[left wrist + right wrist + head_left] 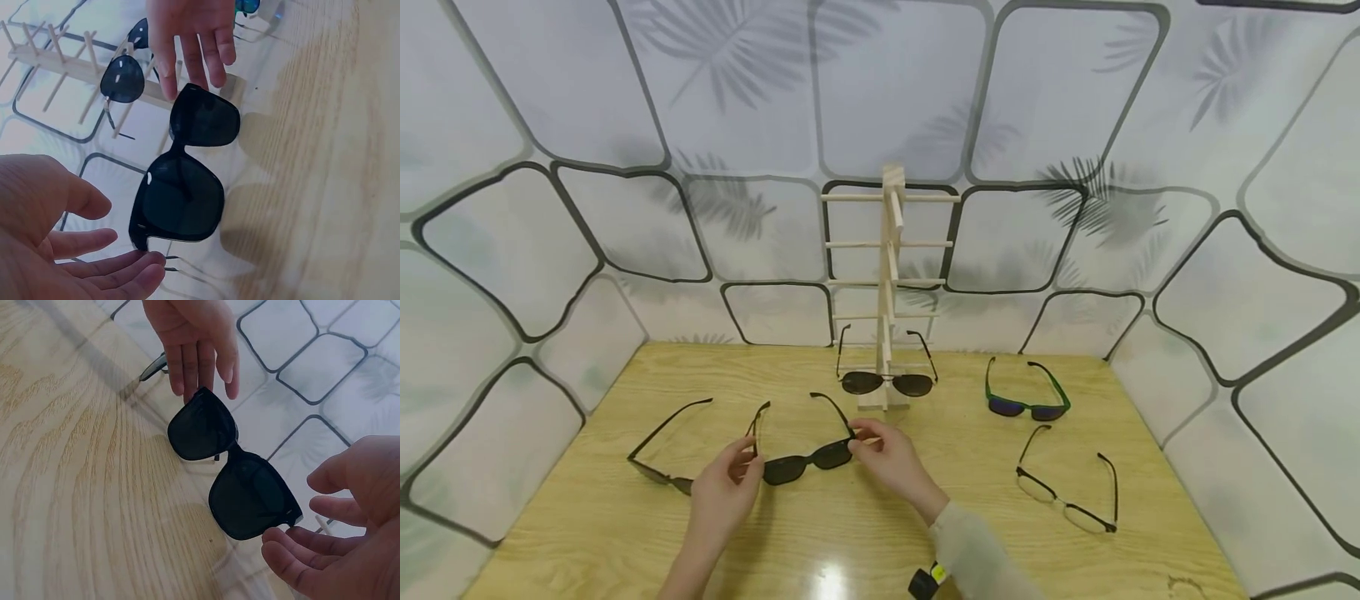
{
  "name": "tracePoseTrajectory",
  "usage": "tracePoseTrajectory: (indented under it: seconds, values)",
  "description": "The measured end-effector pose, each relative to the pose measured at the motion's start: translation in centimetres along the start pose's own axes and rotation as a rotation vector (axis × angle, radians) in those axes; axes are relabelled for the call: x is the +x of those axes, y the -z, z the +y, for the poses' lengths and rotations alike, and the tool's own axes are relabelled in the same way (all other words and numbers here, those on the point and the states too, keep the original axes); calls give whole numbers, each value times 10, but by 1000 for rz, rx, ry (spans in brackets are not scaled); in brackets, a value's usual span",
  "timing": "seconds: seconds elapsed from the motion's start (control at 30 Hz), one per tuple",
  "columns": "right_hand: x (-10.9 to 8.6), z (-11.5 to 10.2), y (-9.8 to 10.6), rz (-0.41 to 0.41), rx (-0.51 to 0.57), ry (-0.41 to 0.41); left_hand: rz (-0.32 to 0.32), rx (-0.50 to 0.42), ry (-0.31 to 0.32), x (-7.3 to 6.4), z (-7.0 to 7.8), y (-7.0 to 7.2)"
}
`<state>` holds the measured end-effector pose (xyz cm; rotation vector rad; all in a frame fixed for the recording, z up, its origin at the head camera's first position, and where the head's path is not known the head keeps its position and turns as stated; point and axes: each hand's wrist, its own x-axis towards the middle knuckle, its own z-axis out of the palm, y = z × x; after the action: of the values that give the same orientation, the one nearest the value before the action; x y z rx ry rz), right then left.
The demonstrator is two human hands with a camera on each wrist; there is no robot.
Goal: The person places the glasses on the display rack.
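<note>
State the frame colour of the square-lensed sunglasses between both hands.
Black frame, seen best in the left wrist view.

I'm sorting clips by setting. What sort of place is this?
Probably a small eyewear display corner, perhaps staged: a wooden rack holding sunglasses, more glasses on a table, patterned walls on three sides.

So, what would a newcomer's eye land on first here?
Most likely the black sunglasses at centre front, with the left hand at one end and the right hand at the other. Next, perhaps, the pale wooden rack behind them, with dark aviator sunglasses low on it. Off to the right, green-framed sunglasses stand out on the table.
</note>
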<state>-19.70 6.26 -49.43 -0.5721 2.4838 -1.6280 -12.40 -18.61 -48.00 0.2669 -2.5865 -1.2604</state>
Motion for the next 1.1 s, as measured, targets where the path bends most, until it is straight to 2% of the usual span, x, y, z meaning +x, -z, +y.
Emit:
tracePoseTrajectory:
  seconds: [0.13,0.33,0.43,0.7,1.1]
  values:
    - [3,3,-4,4,-3,-2,-6,-16,24,0,-1,-2]
    - [6,9,-11,27,-18,-13,-72,-62,83,0,-5,-5]
    - [6,10,-13,31,-9,-15,-86,-94,92,-1,-7,-6]
    - [5,9,-14,35,6,-32,-70,-143,105,-2,-10,-9]
    - [4,14,-16,47,35,4,-54,-176,132,-3,-10,-13]
